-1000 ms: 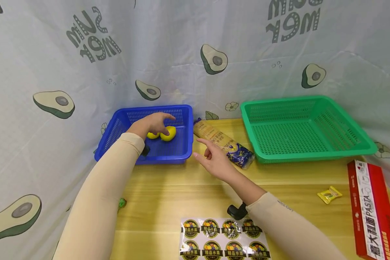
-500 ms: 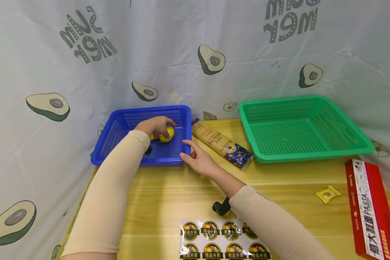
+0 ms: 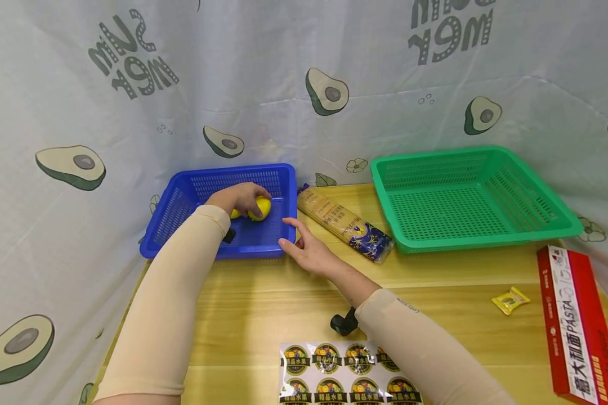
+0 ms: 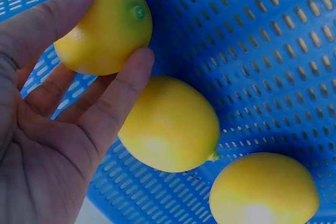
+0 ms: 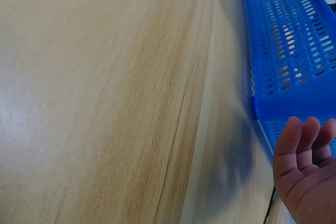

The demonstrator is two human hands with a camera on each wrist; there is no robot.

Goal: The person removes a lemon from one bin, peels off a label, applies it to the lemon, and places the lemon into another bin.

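In the head view, a blue plastic basket [image 3: 263,239] stands at the left back, with yellow lemons inside. My left hand [image 3: 242,198] reaches into it and holds one lemon [image 3: 262,208]. The left wrist view shows the thumb and fingers around this held lemon [image 4: 107,30], its green stem tip facing out. A second lemon [image 4: 173,127] lies just below the fingers, and a third lemon [image 4: 265,192] sits farther right. At the basket's right front corner is my right hand [image 3: 311,252], thumb and index finger spread beside the rim; whether they touch it I cannot tell.
A pack of noodles [image 3: 344,225] lies between the blue basket and a green basket [image 3: 456,216]. To the right are a yellow wrapped candy [image 3: 510,300] and a red pasta box [image 3: 582,326]. A sticker sheet [image 3: 347,374] lies in front. A printed curtain [image 3: 273,112] hangs behind.
My left hand has lowered onto the lemon and its fingers have closed around it. My right hand has moved left to the blue basket's right front corner.
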